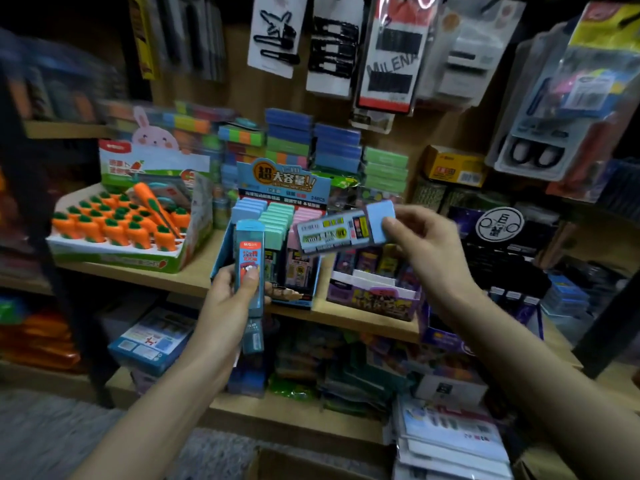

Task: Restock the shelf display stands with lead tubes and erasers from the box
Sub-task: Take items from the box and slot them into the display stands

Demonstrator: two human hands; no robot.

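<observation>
The left hand (230, 289) holds a tall, flat-sided teal plastic lead tube (248, 265) upright, thumb pressed across its printed front and fingers (221, 277) closed round the back; its lower end reaches down past the shelf edge. The right hand (420, 242) pinches a second rectangular lead tube with a pale blue cap (346, 228), held almost level, thumb and fingers closed on the smooth cap end while the labelled clear body points left. That tube hangs just above the front right of the blue cardboard display stand (282, 188), whose stepped rows show matte caps in blue, mint and pink, packed edge to edge. The stand's front left compartment, right behind the upright tube, looks partly open.

The stand sits on a pale wooden shelf (194, 275), close between a white and green cardboard tray of glossy orange carrot-shaped erasers (119, 223) on the left and a purple printed carton (372, 296) on the right. Little bare board shows apart from the strip along the front edge. Carded black hair clips (277, 36) hang above. A brown cardboard box (311, 462) lies at the bottom edge, its contents hidden.
</observation>
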